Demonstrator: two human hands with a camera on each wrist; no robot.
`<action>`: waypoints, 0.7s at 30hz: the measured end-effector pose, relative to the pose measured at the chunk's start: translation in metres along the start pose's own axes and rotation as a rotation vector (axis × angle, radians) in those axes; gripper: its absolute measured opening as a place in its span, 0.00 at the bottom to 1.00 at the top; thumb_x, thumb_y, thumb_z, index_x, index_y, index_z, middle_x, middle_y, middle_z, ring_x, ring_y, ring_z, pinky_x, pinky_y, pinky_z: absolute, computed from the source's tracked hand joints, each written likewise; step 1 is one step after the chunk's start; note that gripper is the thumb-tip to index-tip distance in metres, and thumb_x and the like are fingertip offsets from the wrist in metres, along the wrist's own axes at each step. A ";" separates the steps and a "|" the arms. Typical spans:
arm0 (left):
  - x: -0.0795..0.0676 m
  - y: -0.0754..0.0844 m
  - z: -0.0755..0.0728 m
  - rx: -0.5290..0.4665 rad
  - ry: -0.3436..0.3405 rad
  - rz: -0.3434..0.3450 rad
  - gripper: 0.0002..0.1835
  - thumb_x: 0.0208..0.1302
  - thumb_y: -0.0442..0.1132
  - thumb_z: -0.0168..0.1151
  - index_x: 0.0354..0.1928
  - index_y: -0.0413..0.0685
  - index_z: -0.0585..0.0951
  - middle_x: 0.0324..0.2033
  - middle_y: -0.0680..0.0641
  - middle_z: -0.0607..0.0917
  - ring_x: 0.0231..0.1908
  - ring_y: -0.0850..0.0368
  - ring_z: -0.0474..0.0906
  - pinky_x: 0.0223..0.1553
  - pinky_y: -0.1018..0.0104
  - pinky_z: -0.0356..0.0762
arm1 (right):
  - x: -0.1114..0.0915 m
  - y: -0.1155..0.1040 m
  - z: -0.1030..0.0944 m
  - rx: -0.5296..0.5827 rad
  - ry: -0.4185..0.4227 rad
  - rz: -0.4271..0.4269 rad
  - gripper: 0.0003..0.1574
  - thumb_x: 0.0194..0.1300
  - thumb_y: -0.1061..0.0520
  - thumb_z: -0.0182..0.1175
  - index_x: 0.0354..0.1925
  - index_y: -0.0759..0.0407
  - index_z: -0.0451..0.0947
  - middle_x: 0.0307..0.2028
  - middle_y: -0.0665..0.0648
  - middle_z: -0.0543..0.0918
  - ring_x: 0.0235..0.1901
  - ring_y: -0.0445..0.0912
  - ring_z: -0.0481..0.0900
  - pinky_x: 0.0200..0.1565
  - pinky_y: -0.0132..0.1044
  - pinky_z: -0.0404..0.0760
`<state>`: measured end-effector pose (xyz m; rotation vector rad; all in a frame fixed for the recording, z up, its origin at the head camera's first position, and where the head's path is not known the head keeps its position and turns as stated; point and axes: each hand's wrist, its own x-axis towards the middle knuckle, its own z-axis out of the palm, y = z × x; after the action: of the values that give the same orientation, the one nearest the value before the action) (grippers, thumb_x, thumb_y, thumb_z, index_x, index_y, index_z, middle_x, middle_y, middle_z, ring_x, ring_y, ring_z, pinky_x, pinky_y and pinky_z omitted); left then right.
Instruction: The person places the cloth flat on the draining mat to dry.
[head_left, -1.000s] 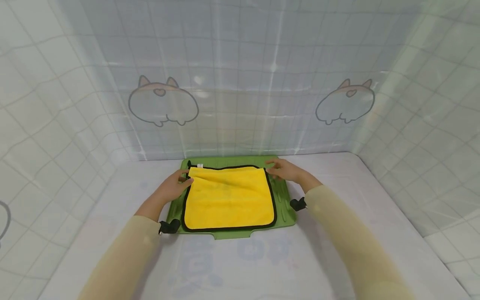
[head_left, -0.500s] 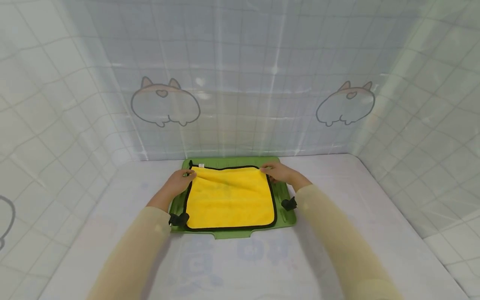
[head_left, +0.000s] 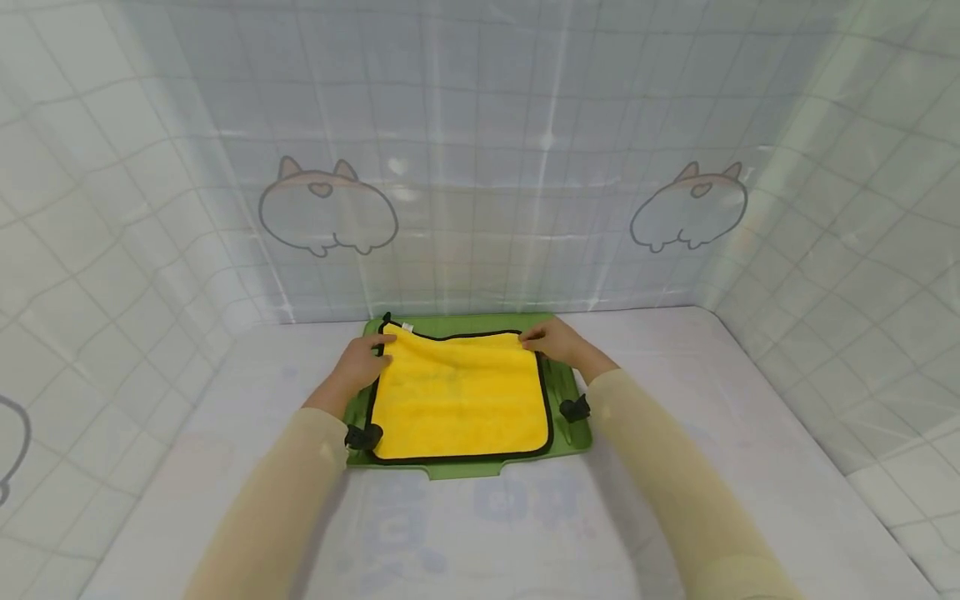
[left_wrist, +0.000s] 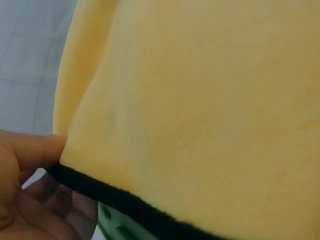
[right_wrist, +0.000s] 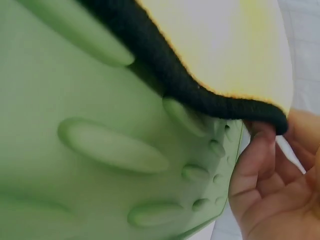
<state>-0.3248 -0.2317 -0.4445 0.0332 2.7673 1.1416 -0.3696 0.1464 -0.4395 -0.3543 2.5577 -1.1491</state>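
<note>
A yellow towel (head_left: 457,400) with black edging lies spread over a green ridged tray (head_left: 465,471). My left hand (head_left: 358,365) pinches the towel's left edge near its far corner, where a small white tag shows. In the left wrist view the thumb lies on the yellow side of the towel (left_wrist: 190,110) and the fingers are under the black edge. On the other side, my right hand (head_left: 558,342) pinches the far right corner. The right wrist view shows that corner of the towel (right_wrist: 235,55) lifted off the tray (right_wrist: 105,145).
The tray rests on a white printed surface (head_left: 480,550). Pale grid-patterned sheeting forms the back wall (head_left: 480,208) and both sides, with cartoon animal drawings on the back one. Black devices sit at both wrists.
Both hands have moved inward from beside the towel and now pinch its far corners. The far left corner has risen slightly, and a fold runs along the far edge.
</note>
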 end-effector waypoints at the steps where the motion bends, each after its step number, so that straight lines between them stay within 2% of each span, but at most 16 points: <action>1: 0.001 0.001 -0.001 0.005 -0.013 0.001 0.26 0.75 0.34 0.54 0.73 0.44 0.67 0.73 0.31 0.60 0.19 0.50 0.67 0.26 0.60 0.73 | 0.000 0.000 0.000 0.007 -0.009 -0.008 0.19 0.74 0.55 0.59 0.60 0.57 0.81 0.57 0.57 0.81 0.38 0.48 0.79 0.42 0.40 0.81; 2: 0.002 0.001 -0.001 0.010 -0.026 0.000 0.28 0.75 0.34 0.54 0.74 0.44 0.66 0.73 0.30 0.59 0.17 0.54 0.61 0.23 0.62 0.70 | 0.000 0.001 -0.001 0.010 -0.022 -0.014 0.20 0.74 0.56 0.59 0.61 0.56 0.80 0.58 0.57 0.81 0.36 0.48 0.78 0.41 0.40 0.81; 4: 0.004 0.001 -0.002 0.032 -0.045 0.002 0.30 0.75 0.33 0.54 0.76 0.45 0.63 0.74 0.30 0.57 0.15 0.57 0.57 0.23 0.64 0.69 | 0.000 0.000 -0.002 0.008 -0.053 -0.019 0.21 0.74 0.58 0.59 0.63 0.55 0.79 0.60 0.58 0.79 0.33 0.48 0.77 0.39 0.41 0.80; 8: 0.004 0.003 -0.005 0.092 -0.050 0.012 0.33 0.74 0.34 0.55 0.78 0.45 0.58 0.74 0.30 0.56 0.19 0.57 0.62 0.28 0.63 0.70 | -0.002 -0.001 -0.003 -0.002 -0.096 -0.034 0.25 0.74 0.59 0.57 0.67 0.53 0.75 0.67 0.59 0.73 0.31 0.48 0.76 0.39 0.41 0.81; 13: 0.004 0.008 -0.008 0.118 -0.042 0.022 0.36 0.73 0.34 0.57 0.78 0.45 0.55 0.75 0.31 0.56 0.24 0.49 0.70 0.33 0.58 0.73 | -0.005 -0.002 -0.008 -0.017 -0.041 -0.070 0.31 0.74 0.58 0.58 0.73 0.53 0.67 0.72 0.61 0.66 0.27 0.51 0.73 0.36 0.43 0.80; 15: 0.004 0.009 -0.008 0.132 -0.041 0.027 0.37 0.73 0.35 0.57 0.79 0.45 0.55 0.75 0.31 0.56 0.34 0.44 0.76 0.38 0.54 0.77 | -0.006 -0.002 -0.010 -0.037 -0.019 -0.083 0.35 0.74 0.58 0.59 0.75 0.52 0.64 0.73 0.61 0.64 0.27 0.52 0.74 0.36 0.44 0.79; 17: 0.003 0.011 -0.009 0.153 -0.041 0.038 0.38 0.73 0.35 0.58 0.79 0.44 0.54 0.75 0.31 0.55 0.49 0.37 0.77 0.48 0.48 0.78 | -0.006 -0.001 -0.011 -0.060 -0.012 -0.095 0.39 0.72 0.57 0.61 0.76 0.51 0.60 0.75 0.60 0.60 0.30 0.53 0.78 0.38 0.45 0.80; 19: 0.003 0.012 -0.010 0.171 -0.041 0.050 0.38 0.72 0.35 0.59 0.79 0.44 0.53 0.76 0.32 0.54 0.62 0.32 0.69 0.57 0.43 0.74 | -0.007 -0.001 -0.012 -0.079 -0.013 -0.102 0.43 0.71 0.57 0.63 0.78 0.50 0.56 0.76 0.59 0.57 0.38 0.53 0.81 0.43 0.46 0.81; 21: 0.002 0.015 -0.011 0.200 -0.044 0.069 0.39 0.72 0.34 0.59 0.79 0.42 0.52 0.76 0.31 0.53 0.69 0.31 0.60 0.62 0.39 0.69 | -0.006 -0.001 -0.012 -0.096 -0.016 -0.112 0.47 0.70 0.58 0.64 0.79 0.51 0.53 0.78 0.58 0.53 0.46 0.54 0.81 0.48 0.47 0.81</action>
<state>-0.3288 -0.2289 -0.4270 0.1751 2.8500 0.8623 -0.3682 0.1561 -0.4297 -0.5331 2.6139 -1.0581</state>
